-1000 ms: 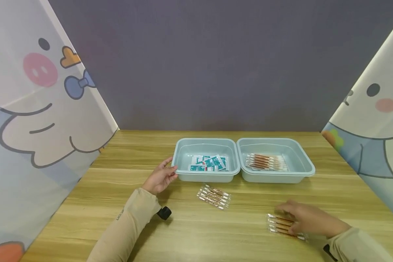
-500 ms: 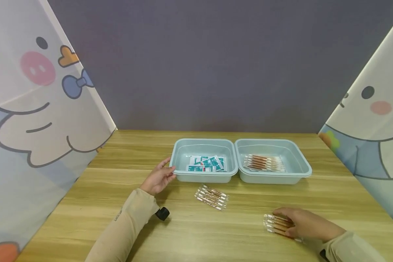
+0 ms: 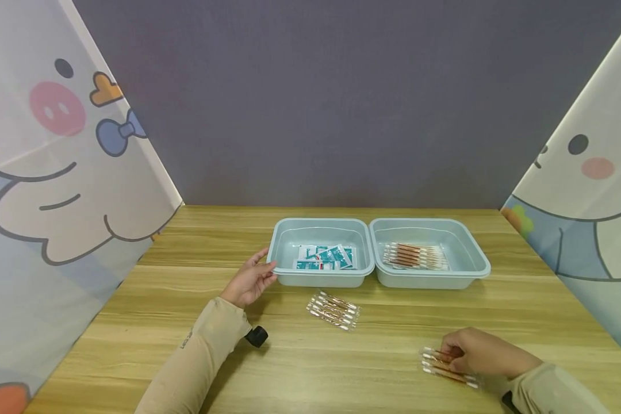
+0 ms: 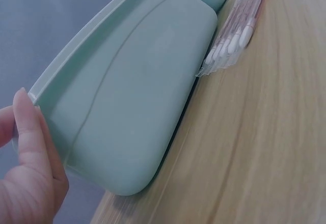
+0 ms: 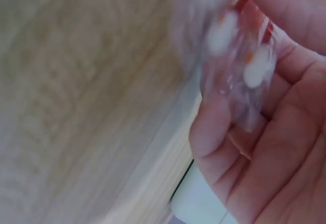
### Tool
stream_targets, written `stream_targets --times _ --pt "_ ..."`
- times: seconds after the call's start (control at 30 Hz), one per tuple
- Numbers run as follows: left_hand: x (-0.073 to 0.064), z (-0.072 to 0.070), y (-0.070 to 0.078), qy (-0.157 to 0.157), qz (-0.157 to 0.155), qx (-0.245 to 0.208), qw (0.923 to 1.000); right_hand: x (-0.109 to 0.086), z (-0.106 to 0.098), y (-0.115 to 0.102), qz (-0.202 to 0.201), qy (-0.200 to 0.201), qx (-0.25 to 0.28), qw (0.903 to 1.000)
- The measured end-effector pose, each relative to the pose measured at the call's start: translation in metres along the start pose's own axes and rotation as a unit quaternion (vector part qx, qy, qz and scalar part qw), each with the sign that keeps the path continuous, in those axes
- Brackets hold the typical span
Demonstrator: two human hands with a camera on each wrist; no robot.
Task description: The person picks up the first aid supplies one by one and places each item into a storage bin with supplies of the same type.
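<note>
Near edge of the table, at five o'clock from its middle: we see a clear packet of cotton swabs (image 3: 447, 366) lying flat under our right hand (image 3: 478, 352).
Grip on the packet: our right fingers (image 5: 285, 15) curl over it and pinch it; the right wrist view is blurred, but the swab tips show against the palm.
Long axis of the packet: it runs from ten o'clock to four o'clock across the table (image 3: 372, 368), its far end poking out past our fingers toward the left.
Nearer hand: the right one, already on it; our left hand (image 3: 250, 282) is well apart, at ten o'clock from the packet.
Way to the trays: the right tray (image 3: 480, 261), which holds a like packet of swabs, lies at twelve o'clock from the held packet, away from us.
Left hand: relaxed and open, its fingertips touching the near left corner of the left tray (image 3: 282, 237), which holds teal sachets.
Between the hands: a second swab packet (image 3: 333, 311) lies loose, just in front of the left tray.
</note>
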State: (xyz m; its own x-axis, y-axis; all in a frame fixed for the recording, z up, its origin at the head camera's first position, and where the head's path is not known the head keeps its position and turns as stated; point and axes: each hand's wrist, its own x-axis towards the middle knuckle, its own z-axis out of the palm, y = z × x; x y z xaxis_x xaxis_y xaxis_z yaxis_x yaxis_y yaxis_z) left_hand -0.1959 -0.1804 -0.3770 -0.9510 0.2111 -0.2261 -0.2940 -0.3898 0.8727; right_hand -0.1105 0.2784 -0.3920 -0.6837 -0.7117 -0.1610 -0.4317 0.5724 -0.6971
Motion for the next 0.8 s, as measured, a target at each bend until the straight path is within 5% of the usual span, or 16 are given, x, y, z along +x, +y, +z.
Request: stream_targets --times 0.27,0.53,0.8 --pt "0.0 0.001 0.0 -0.001 0.0 -0.006 1.0 0.006 -0.006 0.003 -0.089 0.049 0.009 0.9948" --pt "-0.001 0.001 0.0 -0.008 0.003 -0.008 0.9999 0.012 -0.021 -0.002 -0.126 0.064 0.057 0.9883" --pt "-0.001 0.001 0.002 -0.01 0.002 -0.013 0.9999 0.015 -0.052 -0.014 -0.138 0.101 0.03 0.9848"
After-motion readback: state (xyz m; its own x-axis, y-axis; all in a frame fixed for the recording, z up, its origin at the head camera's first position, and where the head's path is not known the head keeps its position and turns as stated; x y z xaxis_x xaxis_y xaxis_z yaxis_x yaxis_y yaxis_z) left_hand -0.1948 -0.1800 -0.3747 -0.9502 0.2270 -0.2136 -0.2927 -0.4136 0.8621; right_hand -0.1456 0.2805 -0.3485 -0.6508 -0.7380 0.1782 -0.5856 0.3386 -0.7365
